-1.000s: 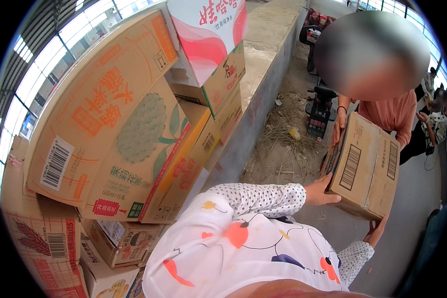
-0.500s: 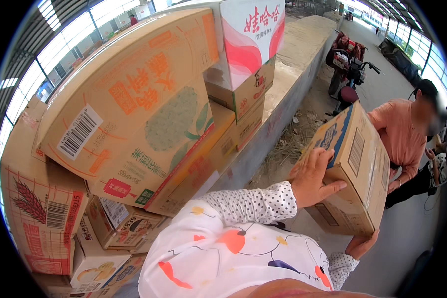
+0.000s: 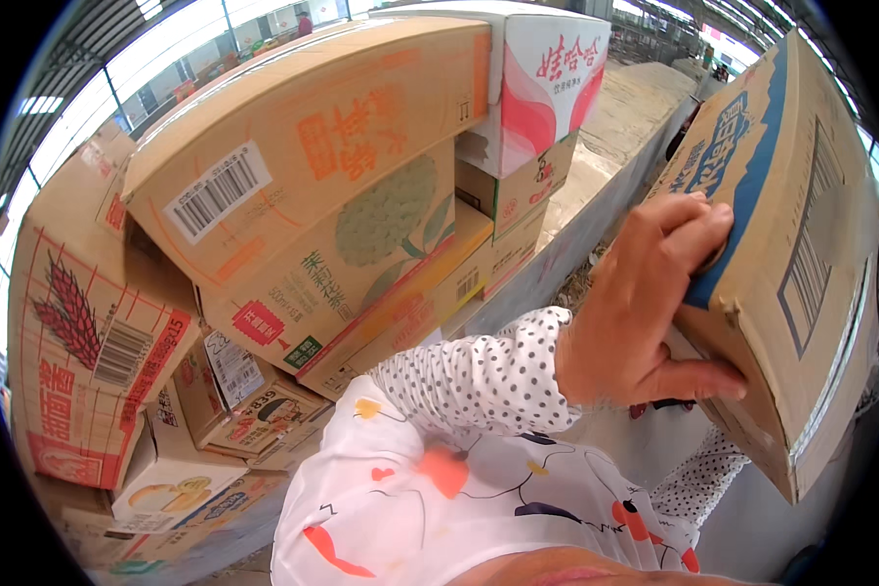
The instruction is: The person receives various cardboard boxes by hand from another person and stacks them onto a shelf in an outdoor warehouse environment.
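Left hand (image 3: 630, 303) pinches near corner of blue-banded brown cardboard box (image 3: 786, 269), frame right; long edge runs upper right. Right hand hidden, can't tell.

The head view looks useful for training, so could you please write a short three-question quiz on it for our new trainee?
1. True or false: the person's left hand is touching the blue-banded carton.
2. Multiple choice: what is directly beneath the white-and-pink carton?
A) a glass bowl
B) a brown carton
C) a metal bucket
3. Short answer: what is pictured in dark red on the red-printed carton at the far left?

Key:
1. True
2. B
3. An ear of grain
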Demonstrator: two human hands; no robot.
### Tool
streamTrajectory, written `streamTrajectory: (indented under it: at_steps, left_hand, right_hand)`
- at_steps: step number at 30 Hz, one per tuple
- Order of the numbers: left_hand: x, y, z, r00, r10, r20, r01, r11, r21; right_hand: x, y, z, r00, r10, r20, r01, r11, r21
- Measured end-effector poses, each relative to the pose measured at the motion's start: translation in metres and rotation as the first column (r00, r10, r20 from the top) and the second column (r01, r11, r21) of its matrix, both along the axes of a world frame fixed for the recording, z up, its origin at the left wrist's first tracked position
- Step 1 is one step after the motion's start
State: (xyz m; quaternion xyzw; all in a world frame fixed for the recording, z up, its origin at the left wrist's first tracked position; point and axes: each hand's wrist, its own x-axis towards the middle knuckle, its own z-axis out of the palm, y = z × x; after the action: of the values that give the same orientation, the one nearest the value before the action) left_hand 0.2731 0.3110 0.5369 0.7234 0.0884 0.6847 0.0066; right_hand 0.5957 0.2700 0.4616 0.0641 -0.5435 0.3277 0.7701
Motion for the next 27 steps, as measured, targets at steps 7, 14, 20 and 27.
streamTrajectory:
  at_steps: [7,14,20,27]
  left_hand:
    - [-0.033,-0.010,0.056,0.954,0.301,-0.006,-0.293,0.931,0.218]
    - [-0.060,-0.028,0.119,0.890,0.456,-0.009,-0.434,0.853,0.288]
    - [-0.073,-0.053,0.180,0.917,0.396,0.053,-0.399,0.914,0.078]
    - [-0.166,-0.086,0.257,0.887,0.443,0.134,-0.371,0.854,-0.366]
  right_hand:
    - [-0.021,0.078,0.033,0.991,0.133,0.009,-0.133,0.991,0.002]
    - [-0.053,0.172,0.055,0.972,0.232,0.016,-0.229,0.965,-0.125]
    - [-0.108,0.264,0.073,0.938,0.328,0.115,-0.293,0.924,-0.246]
    - [-0.267,0.156,0.151,0.886,0.359,0.295,-0.400,0.911,0.094]
